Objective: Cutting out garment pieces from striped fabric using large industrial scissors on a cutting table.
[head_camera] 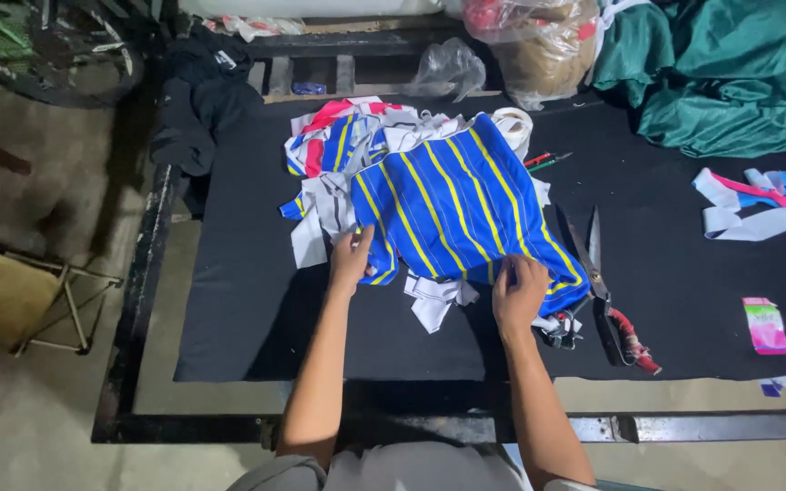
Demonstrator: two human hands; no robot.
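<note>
A blue fabric piece with yellow and white stripes (452, 205) lies spread on top of a heap of cut cloth pieces (343, 150) on a black-covered worktable (247, 300). My left hand (351, 259) pinches the blue piece's near left corner. At the near edge, towards the right, my right hand (518, 295) presses down with bent fingers gripping the cloth. White scraps (434, 300) stick out from under the blue piece between my hands.
Large scissors with red-wrapped handles (607, 295) lie just right of my right hand. Pens (546, 161) and a tape roll (513, 123) sit behind the heap. Cloth strips (757, 205), a pink packet (764, 325), green fabric (720, 73), plastic bags (529, 36), dark clothes (197, 100).
</note>
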